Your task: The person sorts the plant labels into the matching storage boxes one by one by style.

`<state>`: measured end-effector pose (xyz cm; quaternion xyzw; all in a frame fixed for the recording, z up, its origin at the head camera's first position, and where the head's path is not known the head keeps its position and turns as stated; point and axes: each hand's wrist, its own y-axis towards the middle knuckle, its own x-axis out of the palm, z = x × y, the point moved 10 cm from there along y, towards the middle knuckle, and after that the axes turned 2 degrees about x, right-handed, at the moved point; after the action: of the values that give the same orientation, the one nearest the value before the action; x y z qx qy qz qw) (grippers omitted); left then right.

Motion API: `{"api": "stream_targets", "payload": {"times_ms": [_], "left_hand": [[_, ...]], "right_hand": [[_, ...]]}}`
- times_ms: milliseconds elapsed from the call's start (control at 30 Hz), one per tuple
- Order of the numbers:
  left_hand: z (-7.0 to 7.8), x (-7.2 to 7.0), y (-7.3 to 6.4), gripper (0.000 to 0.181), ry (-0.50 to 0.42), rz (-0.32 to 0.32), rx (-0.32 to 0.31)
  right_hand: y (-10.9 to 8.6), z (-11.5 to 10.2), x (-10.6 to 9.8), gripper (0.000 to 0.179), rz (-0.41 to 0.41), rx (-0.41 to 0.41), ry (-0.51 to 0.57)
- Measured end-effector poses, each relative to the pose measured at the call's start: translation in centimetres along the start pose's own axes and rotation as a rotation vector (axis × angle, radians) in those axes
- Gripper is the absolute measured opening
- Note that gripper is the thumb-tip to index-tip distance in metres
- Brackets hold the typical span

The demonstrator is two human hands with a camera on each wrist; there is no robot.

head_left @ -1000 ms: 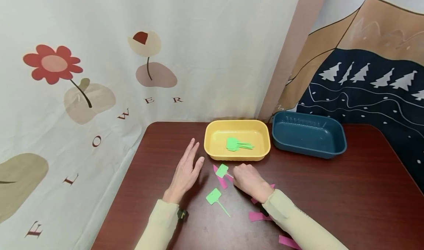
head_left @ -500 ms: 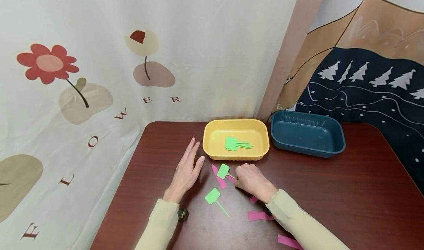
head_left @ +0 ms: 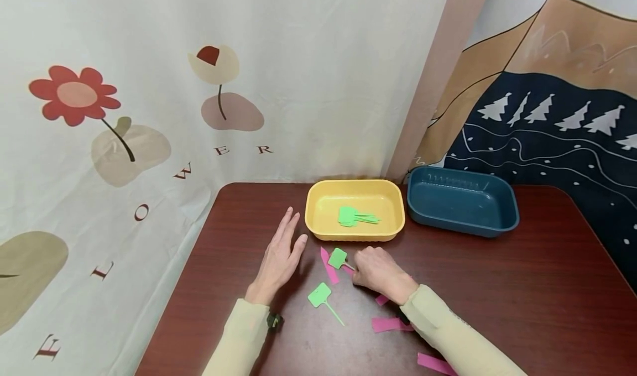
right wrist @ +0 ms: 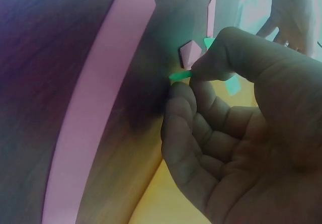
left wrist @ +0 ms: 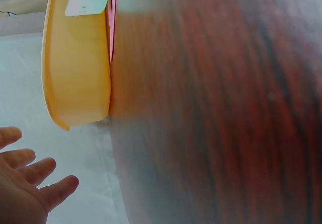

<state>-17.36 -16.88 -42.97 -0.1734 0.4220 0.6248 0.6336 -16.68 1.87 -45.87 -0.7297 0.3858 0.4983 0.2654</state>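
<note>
My right hand (head_left: pixel 380 273) pinches the thin stem of a green plant label (head_left: pixel 338 258) between thumb and forefinger. In the right wrist view, the stem's green tip (right wrist: pixel 180 76) sticks out past the fingertips. The label's flat head points left, above a pink strip (head_left: pixel 329 270) on the table. Left of the yellow tray (head_left: pixel 318 235), my left hand (head_left: pixel 278 262) holds nothing, its fingers extended and spread in the left wrist view. A second green plant label (head_left: pixel 319 295) lies between the two forearms. Several more green labels (head_left: pixel 348 216) are bunched inside the tray.
Right of the yellow tray stands a dark blue tray (head_left: pixel 463 229) with nothing visible in it. More pink strips (head_left: pixel 387 324) lie under and near the right forearm, partly hidden. A printed curtain (head_left: pixel 318 88) hangs behind the brown table (head_left: pixel 547 287).
My right hand has shifted slightly to the right, and the pinched green plant label has moved with it. The left hand stays in place. The head view has shifted a little.
</note>
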Motion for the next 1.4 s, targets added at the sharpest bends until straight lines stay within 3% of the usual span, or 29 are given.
{"api": "stream_targets", "payload": {"times_ms": [400, 667, 833, 1000, 1167, 1400], "left_hand": [[0.1, 0.1, 0.2, 0.056, 0.0, 0.004, 0.009], [0.1, 0.1, 0.4, 0.056, 0.003, 0.013, 0.019], [0.4, 0.3, 0.5, 0.059, 0.016, 0.007, 0.039], [0.7, 1.3, 0.7, 0.068, 0.055, -0.068, 0.046], [0.8, 2.2, 1.1, 0.073, 0.095, -0.14, 0.043], [0.5, 3.3, 1.3, 0.078, 0.128, -0.194, 0.022]], "right_hand": [[-0.6, -0.8, -0.2, 0.021, 0.013, -0.124, 0.05], [-1.0, -0.8, -2.2, 0.027, 0.131, -0.129, -0.066], [-1.4, -0.3, -3.4, 0.021, 0.183, -0.093, -0.074], [-1.8, 0.4, -4.3, 0.014, 0.23, -0.076, -0.072], [-2.3, 0.9, -4.8, 0.004, 0.221, -0.058, -0.033], [-2.9, 1.2, -5.7, 0.01, 0.257, -0.044, -0.027]]}}
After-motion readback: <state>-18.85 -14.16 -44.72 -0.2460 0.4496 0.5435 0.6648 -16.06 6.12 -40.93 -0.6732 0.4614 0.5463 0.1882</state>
